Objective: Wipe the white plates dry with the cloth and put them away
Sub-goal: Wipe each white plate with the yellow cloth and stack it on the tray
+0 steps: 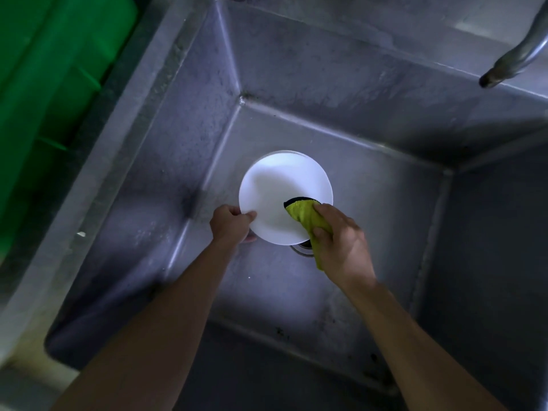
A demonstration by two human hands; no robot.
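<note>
A round white plate (278,188) is held over the bottom of a deep steel sink (370,185). My left hand (231,225) grips the plate's near-left rim, thumb on top and fingers underneath. My right hand (341,241) holds a yellow cloth (307,218) with a dark edge and presses it onto the plate's near-right part. Behind the plate's far rim a thin pale edge shows; I cannot tell what it belongs to.
A metal tap spout (516,60) hangs over the sink at the upper right. A green plastic crate (50,84) stands beyond the sink's left rim. Part of the drain (302,249) shows under the plate.
</note>
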